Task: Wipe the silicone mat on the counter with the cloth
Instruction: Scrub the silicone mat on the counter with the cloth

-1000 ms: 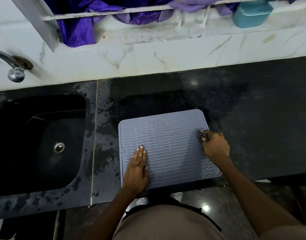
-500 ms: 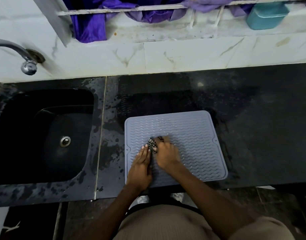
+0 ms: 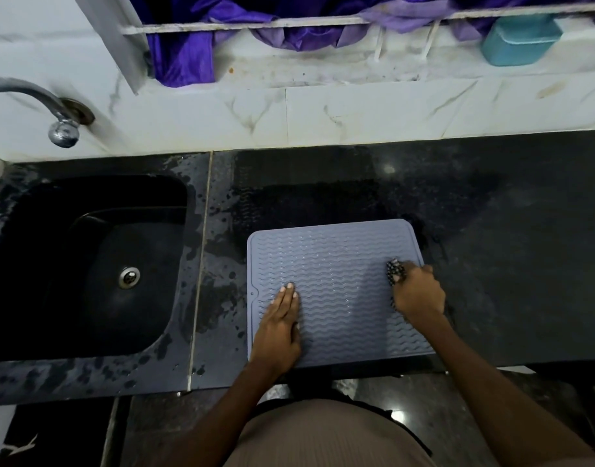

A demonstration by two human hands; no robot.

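black counter (image 3: pixel 491 264), sink (image 3: pixel 87 264), tap (image 3: pixel 62 128), perhaps marble wall (image 3: pixel 356 112)

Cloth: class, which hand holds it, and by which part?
The right hand grips the bunched cloth; only its far end shows. The left hand holds nothing and presses flat on the mat.

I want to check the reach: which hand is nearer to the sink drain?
The left hand. It rests flat on the near-left part of the silicone mat, the side toward the sink drain. The right hand grips the cloth at the mat's right edge, farther away.
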